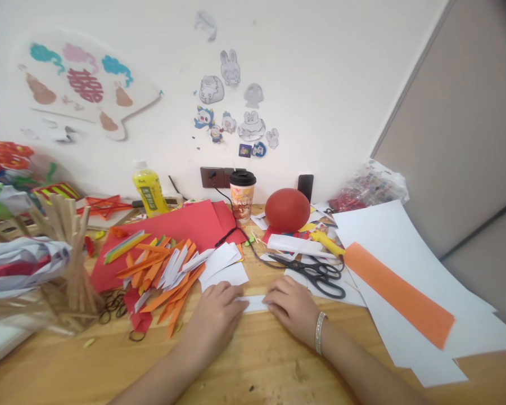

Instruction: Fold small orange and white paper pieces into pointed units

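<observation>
A narrow white paper strip lies flat on the wooden table between my hands. My left hand presses on its left end with curled fingers. At the right end, the fingertips of my right hand bear down on the paper, and a silver bracelet circles that wrist. Left of my left hand is a pile of folded orange and white paper pieces. White paper squares lie just behind it. Black scissors rest behind my right hand.
A lidded paper cup, a red balloon and a yellow bottle stand along the wall. A yellow glue gun trails a black cable. Large white sheets with an orange strip lie right; wooden sticks stand left.
</observation>
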Motion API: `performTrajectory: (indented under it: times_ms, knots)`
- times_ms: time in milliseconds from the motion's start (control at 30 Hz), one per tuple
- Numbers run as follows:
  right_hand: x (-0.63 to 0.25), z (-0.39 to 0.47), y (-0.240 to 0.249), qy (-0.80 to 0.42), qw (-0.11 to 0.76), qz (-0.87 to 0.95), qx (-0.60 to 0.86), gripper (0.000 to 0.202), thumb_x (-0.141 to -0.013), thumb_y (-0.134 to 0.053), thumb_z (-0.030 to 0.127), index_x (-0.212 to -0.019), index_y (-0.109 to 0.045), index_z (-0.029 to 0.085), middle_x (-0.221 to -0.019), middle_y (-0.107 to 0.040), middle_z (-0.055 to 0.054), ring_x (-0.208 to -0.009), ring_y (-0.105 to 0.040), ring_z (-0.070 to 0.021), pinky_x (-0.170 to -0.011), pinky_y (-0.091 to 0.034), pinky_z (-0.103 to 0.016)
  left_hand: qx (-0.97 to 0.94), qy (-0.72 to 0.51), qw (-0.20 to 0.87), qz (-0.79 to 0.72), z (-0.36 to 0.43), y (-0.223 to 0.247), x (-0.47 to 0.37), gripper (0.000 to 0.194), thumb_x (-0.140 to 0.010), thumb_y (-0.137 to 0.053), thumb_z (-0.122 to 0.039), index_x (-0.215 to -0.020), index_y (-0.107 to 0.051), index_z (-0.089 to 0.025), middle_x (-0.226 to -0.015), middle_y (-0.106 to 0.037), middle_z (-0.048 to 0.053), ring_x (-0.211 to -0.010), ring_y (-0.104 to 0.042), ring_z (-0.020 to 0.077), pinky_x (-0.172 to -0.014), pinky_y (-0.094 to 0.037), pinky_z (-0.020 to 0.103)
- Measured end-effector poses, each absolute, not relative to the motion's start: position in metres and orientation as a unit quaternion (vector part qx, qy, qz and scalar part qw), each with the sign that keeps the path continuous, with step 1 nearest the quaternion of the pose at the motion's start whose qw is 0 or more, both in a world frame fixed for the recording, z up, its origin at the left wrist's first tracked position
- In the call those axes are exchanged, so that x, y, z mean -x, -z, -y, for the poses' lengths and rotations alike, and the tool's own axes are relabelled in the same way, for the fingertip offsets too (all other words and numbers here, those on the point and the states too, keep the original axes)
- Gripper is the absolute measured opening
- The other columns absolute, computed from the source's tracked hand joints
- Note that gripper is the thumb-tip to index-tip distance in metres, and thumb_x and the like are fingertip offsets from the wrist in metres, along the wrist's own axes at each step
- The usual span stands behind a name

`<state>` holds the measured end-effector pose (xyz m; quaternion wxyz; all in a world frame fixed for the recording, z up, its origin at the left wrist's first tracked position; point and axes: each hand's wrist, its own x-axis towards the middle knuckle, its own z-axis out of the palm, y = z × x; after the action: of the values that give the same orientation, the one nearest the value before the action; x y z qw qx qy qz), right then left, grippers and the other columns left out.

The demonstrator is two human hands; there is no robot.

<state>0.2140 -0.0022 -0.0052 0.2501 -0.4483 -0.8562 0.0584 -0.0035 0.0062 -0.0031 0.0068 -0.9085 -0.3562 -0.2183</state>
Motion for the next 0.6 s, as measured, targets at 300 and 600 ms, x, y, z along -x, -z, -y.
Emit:
performTrajectory:
  times_ms: [300, 600]
  knots:
    - [-0.211, -0.001, 0.005, 0.099, 0.239, 0.9, 0.352, 0.021, -0.088, -0.046, 0.016, -0.071, -0.058, 0.018, -0.072, -0.059, -0.004, -0.071, -0.046, -0.0164, -0.063, -0.034, -0.029, 0.943, 0.168, 0.044, 0.282, -0.008, -0.001, 0.005, 0.028, -0.096, -0.031, -0.016, -0.087, -0.058, -0.015, -0.082, -0.057, 0.005, -0.078, -0.05, 0.0182, -0.07, -0.043, 0.031]
    - [-0.199, 0.003, 0.008, -0.072, 0.274, 0.78, 0.558, 0.011, -0.075, -0.057, 0.014, -0.066, -0.052, 0.018, -0.074, -0.055, -0.001, -0.076, -0.048, -0.0166, -0.066, -0.032, -0.027, 0.867, 0.168, -0.077, 0.462, -0.008, -0.008, -0.008, 0.019, -0.089, -0.043, -0.016, -0.075, -0.055, -0.017, -0.076, -0.059, 0.003, -0.076, -0.055, 0.0187, -0.069, -0.044, 0.03]
